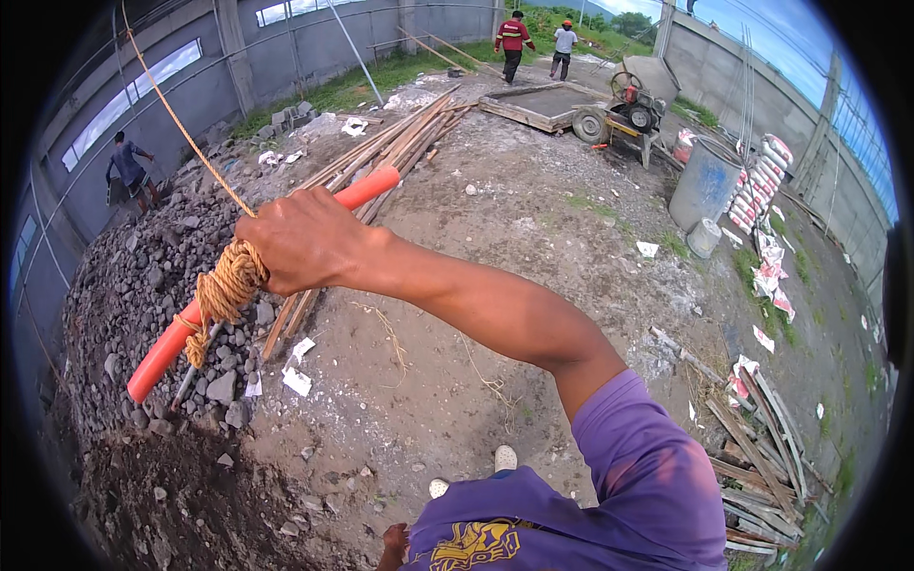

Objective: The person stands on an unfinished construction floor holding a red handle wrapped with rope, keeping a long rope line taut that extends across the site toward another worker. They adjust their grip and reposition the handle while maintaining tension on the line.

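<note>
Orange, straight and tube-like: the pipe [164,354] lies across my right palm, running slantwise through the fist; my right hand [309,238] is closed around it, fingers curled under, narrow, knuckles up; one end sticks out past the thumb side toward the upper right, the longer end past the little-finger side toward the lower left; the tan rope coil [227,284] is wound thickly around the pipe right beside those fingers, on the lower-left side; a single rope strand [181,116] runs from near my knuckles to the upper left, out of view; my left hand [394,544] shows only as a bit at the lower edge, beside my shirt; cannot tell how its fingers stand.

In this view the pipe sits above a heap of grey stones [143,285] and the near end of some long planks [381,143].

Writing: my purple shirt [590,528] has a yellow print on the front, lettering partly folded; the stacked white sacks [764,181] beside the blue-grey drum [703,186] carry red printing, too small to make out; torn sack pieces [771,276] on the ground show similar red marks; the bare visible lengths of pipe look unmarked.
</note>
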### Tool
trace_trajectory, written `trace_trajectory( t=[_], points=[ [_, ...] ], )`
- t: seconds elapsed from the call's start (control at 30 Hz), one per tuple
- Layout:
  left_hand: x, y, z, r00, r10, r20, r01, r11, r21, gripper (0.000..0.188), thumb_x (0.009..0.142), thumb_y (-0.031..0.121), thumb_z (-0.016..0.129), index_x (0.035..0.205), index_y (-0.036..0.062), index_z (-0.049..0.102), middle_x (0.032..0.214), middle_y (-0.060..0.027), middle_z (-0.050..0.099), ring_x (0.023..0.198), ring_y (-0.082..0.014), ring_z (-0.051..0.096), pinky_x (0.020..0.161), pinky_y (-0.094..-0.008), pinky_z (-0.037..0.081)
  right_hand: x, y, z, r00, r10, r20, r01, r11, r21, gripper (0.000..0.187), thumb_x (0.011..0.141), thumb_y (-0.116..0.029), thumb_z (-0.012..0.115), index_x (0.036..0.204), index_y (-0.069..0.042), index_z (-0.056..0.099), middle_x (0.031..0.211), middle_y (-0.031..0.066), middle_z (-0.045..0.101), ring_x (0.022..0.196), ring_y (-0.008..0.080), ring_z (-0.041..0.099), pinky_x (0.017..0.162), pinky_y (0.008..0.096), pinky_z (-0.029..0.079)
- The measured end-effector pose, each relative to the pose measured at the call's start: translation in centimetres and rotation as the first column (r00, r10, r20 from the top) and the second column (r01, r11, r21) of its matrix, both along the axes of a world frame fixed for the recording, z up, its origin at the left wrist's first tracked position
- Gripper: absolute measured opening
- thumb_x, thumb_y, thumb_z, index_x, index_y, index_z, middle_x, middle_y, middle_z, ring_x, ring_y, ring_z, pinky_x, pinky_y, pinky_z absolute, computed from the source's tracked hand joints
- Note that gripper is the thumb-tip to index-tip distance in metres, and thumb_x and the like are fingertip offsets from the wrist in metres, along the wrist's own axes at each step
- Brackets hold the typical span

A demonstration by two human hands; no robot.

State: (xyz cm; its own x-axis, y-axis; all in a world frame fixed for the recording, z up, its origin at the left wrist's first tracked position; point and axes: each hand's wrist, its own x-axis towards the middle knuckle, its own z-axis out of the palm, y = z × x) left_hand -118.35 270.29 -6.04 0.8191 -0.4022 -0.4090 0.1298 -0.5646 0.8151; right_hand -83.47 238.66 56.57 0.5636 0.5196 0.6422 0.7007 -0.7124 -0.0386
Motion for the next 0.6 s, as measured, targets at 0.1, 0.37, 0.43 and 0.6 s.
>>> trace_trajectory(
  t=[0.1, 0.37, 0.43, 0.6],
  points=[
    [0.7, -0.9, 0.1, 0.710, 0.473, -0.522, -0.557, 0.830, -0.006, 0.025, 0.095, 0.032, 0.068, 0.116, 0.0185, 0.069, 0.088, -0.0068, 0.068, 0.062, -0.0216, 0.061, 0.055, -0.0362, 0.048, 0.2, 0.1, 0.0, 1.000, 0.029, -0.012, -0.029, 1.000, -0.003, 0.029, 0.071, -0.023, 0.076, 0.093, -0.006, 0.070, 0.083, 0.0209, 0.073, 0.080, 0.0443, 0.074, 0.071, 0.0555, 0.056],
    [4.2, -2.8, 0.0, 0.483, 0.631, -0.607, -0.751, 0.655, 0.083, 0.029, 0.092, 0.032, 0.074, 0.115, 0.0169, 0.065, 0.087, -0.0052, 0.067, 0.066, -0.0196, 0.064, 0.055, -0.0354, 0.048, 0.0, 1.1, 0.3, 0.998, 0.062, -0.030, -0.062, 0.998, -0.026, 0.028, 0.070, -0.024, 0.078, 0.091, -0.007, 0.069, 0.080, 0.0203, 0.073, 0.078, 0.0434, 0.074, 0.069, 0.0551, 0.056],
    [4.2, -2.8, 0.0, 0.479, 0.655, -0.585, -0.704, 0.684, 0.190, 0.031, 0.094, 0.033, 0.071, 0.118, 0.0151, 0.065, 0.091, -0.0055, 0.069, 0.070, -0.0211, 0.066, 0.060, -0.0387, 0.052, -0.1, 1.3, 0.3, 0.998, 0.068, -0.008, -0.068, 0.997, -0.031, 0.028, 0.070, -0.024, 0.078, 0.091, -0.008, 0.069, 0.079, 0.0199, 0.073, 0.077, 0.0432, 0.074, 0.068, 0.0549, 0.056],
    [2.9, -2.0, -0.2, 0.442, 0.621, -0.647, -0.719, 0.676, 0.158, 0.029, 0.095, 0.030, 0.070, 0.120, 0.0154, 0.067, 0.087, -0.0069, 0.068, 0.063, -0.0211, 0.064, 0.055, -0.0374, 0.049, -0.3, 1.3, 0.4, 0.998, 0.055, 0.016, -0.055, 0.997, -0.051, 0.029, 0.069, -0.026, 0.078, 0.091, -0.008, 0.070, 0.077, 0.0193, 0.072, 0.076, 0.0430, 0.075, 0.067, 0.0550, 0.057]
  ],
)
